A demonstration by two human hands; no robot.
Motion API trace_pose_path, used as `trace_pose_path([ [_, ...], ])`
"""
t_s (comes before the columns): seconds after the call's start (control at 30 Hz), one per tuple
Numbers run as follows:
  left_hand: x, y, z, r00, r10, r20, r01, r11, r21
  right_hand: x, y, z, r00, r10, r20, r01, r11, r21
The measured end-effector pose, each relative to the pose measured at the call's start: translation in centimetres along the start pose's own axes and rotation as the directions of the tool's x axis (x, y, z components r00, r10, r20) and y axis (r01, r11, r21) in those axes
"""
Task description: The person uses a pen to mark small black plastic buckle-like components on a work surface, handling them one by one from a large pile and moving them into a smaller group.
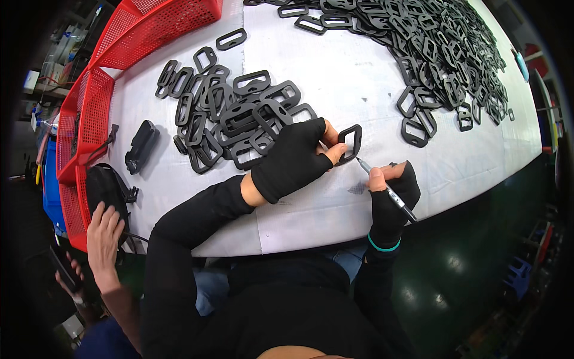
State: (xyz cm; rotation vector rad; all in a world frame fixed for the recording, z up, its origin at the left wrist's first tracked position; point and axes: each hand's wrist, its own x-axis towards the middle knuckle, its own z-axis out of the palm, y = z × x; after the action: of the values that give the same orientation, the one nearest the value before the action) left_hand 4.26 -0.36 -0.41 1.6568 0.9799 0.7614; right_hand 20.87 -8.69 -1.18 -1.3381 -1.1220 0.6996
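My left hand (299,157), in a black fingerless glove, pinches a black plastic frame (357,142) by its left side, tilted up over the table. In my right hand (394,190), gloved the same way, is a marker pen (399,203) with a grey front and a black rear end. Its tip points at the lower edge of the frame, and I cannot tell whether it touches. Behind and left of my left hand lies a loose heap of similar black frames (239,119). A much larger pile of them (430,54) spreads over the far right of the table.
Red perforated baskets (95,113) line the table's left side. Near them are a black case (104,188) and a small black device (142,146). Another person's hand (103,236) rests by the case; a phone (66,269) is held farther left. The white table (311,221) curves along my front.
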Motion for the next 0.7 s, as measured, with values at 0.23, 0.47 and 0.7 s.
trace_pose_path([
  [0.23, -0.05, 0.82, -0.32, 0.991, -0.129, 0.024, 0.13, 0.991, -0.044, 0.02, -0.17, 0.16, 1.0, 0.023, 0.009, -0.023, 0.998, -0.053],
  [0.47, -0.05, 0.67, -0.34, 0.995, -0.091, 0.03, 0.092, 0.996, -0.017, 0.14, -0.28, 0.24, 1.0, 0.013, 0.014, -0.011, 0.994, -0.105],
  [0.7, -0.14, -0.1, -0.13, 1.0, -0.018, 0.007, 0.018, 1.0, 0.005, 0.09, -0.24, 0.17, 1.0, 0.008, 0.022, -0.006, 0.994, -0.111],
])
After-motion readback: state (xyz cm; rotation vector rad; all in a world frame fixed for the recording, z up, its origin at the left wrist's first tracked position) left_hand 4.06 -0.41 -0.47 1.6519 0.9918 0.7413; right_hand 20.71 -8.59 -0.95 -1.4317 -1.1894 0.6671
